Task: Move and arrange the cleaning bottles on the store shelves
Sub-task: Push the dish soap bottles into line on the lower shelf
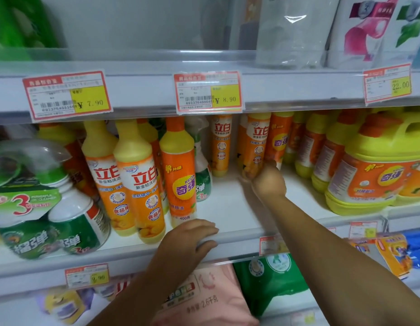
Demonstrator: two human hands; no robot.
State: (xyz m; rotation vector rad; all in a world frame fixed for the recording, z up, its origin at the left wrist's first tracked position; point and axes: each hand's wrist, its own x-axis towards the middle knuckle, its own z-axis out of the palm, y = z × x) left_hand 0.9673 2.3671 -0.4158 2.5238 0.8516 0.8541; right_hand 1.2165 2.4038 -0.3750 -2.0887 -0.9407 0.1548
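Orange and yellow dish soap bottles stand along the middle shelf (pixel 237 205). My right hand (pixel 267 182) reaches deep into the shelf and grips the bottom of one orange bottle (pixel 256 142) at the back. Another orange bottle (pixel 220 142) stands alone just left of it. My left hand (pixel 192 236) rests flat on the shelf's front edge, holding nothing, right in front of a yellow-capped bottle (pixel 179 170). Two more yellow-topped bottles (pixel 138 180) stand to its left.
Green spray cleaner bottles (pixel 70 222) crowd the left end. Large yellow jugs (pixel 371 165) fill the right end. A bare white patch of shelf lies between my hands. Price tags (pixel 208 92) hang from the upper shelf. Bagged goods (pixel 216 295) sit below.
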